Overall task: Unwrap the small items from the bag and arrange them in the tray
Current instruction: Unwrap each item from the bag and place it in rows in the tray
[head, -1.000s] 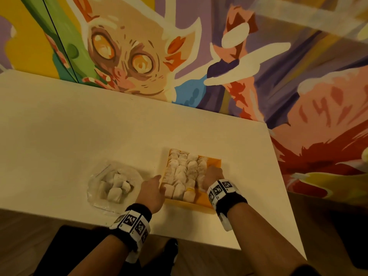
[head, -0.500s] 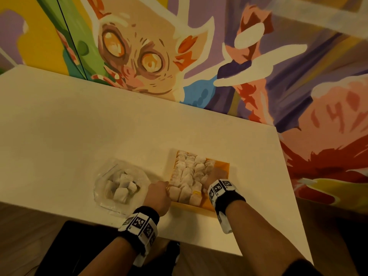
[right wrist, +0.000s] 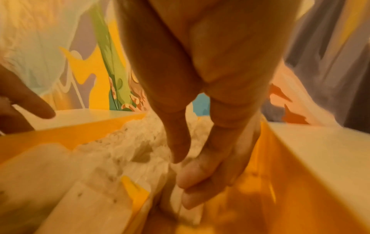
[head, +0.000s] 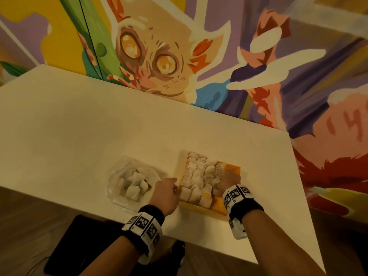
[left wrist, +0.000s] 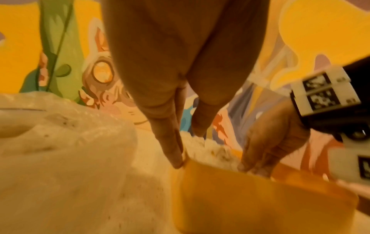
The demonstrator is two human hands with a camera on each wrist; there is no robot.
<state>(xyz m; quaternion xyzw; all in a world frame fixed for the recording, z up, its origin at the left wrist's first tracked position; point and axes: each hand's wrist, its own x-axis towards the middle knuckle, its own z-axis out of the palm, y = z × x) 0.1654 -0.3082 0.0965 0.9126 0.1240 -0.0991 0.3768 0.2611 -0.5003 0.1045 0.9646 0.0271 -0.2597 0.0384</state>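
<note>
An orange tray (head: 232, 169) sits near the table's front edge, packed with several pale powdery cubes (head: 199, 174). To its left lies a clear plastic bag (head: 119, 174) holding more of the cubes (head: 133, 186). My left hand (head: 175, 188) is outside the tray. Its straight fingers (left wrist: 176, 158) touch the left wall of the tray (left wrist: 240, 197). My right hand (head: 221, 186) is inside the tray at the near right. There its thumb and curled fingers (right wrist: 200, 185) pinch one pale cube (right wrist: 172, 186) at the edge of the packed rows.
The white table (head: 99, 126) stands against a painted mural wall (head: 159, 56). The table's right edge runs close beside the tray. Below the front edge are a wooden floor and a dark shape (head: 79, 246).
The head view has drifted a little. Both hands stay at the tray, the left at its left wall and the right on the cubes.
</note>
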